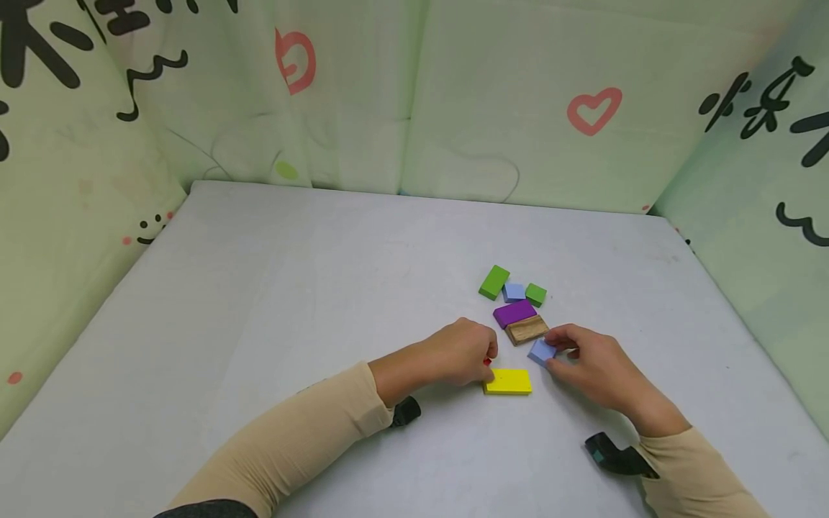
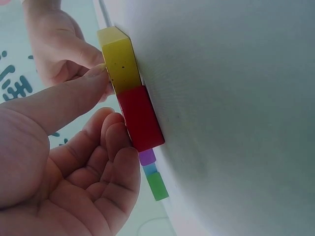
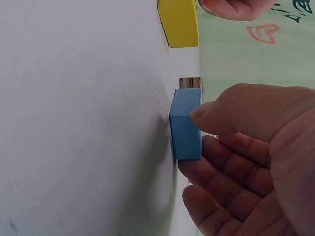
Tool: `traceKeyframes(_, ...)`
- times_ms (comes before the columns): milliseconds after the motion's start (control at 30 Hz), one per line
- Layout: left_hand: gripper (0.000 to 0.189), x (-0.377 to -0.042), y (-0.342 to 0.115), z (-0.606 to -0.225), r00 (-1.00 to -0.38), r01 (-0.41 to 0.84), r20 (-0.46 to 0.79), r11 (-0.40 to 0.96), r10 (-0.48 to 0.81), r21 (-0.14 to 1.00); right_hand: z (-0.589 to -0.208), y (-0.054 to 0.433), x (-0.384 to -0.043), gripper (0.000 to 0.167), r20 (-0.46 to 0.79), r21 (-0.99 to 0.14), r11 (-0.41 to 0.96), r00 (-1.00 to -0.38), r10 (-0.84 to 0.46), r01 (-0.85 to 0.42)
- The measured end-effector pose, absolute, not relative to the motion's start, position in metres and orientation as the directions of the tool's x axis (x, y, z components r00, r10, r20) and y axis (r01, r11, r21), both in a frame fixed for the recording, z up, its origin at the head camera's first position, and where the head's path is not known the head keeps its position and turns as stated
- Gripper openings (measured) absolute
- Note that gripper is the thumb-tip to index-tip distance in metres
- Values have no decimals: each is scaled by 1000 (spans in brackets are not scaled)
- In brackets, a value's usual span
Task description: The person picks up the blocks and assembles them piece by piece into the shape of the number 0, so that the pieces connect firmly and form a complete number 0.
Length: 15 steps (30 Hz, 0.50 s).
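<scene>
My left hand (image 1: 458, 352) is at a red block (image 2: 141, 118), its curled fingers against the block's side. The thumb tip lies by the yellow block (image 1: 508, 382), which stands end to end with the red one in the left wrist view. From the head, only a sliver of red shows between thumb and fingers. With thumb and fingertips my right hand (image 1: 599, 367) pinches a light blue block (image 3: 188, 125) on the table. Close beyond that block lie a wooden block (image 1: 527, 330) and a purple block (image 1: 514, 313), side by side.
Farther back sit a long green block (image 1: 494, 282), a second light blue block (image 1: 514, 292) and a small green block (image 1: 535, 294). The white table (image 1: 291, 288) meets printed pale green curtains (image 1: 492, 108) at its back and sides.
</scene>
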<state>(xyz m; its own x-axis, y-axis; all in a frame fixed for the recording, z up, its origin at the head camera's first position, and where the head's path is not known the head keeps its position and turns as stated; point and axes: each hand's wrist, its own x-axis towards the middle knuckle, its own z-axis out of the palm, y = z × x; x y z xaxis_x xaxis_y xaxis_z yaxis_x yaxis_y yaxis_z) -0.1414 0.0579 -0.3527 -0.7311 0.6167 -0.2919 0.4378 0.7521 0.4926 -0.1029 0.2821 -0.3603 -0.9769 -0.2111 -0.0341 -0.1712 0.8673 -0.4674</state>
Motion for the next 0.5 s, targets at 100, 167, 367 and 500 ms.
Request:
traceKeyframes(100, 21, -141, 58, -353, -730, 436, -292, 751, 618, 496, -360, 280, -103, 36, -42, -468, 868, -977, -211, -167)
traceKeyframes(167, 21, -141, 58, -353, -730, 435, -291, 749, 619, 500, -360, 280, -103, 36, -44, -468, 867, -976, -213, -168)
traceKeyframes(367, 21, -141, 57, -352, -729, 435, -292, 749, 619, 500, -360, 276, -103, 37, -53, -465, 869, -974, -220, -171)
traceKeyframes(500, 21, -142, 57, -352, -727, 434, -295, 748, 620, 502, -360, 274, -102, 38, -71, -464, 871, -974, -217, -160)
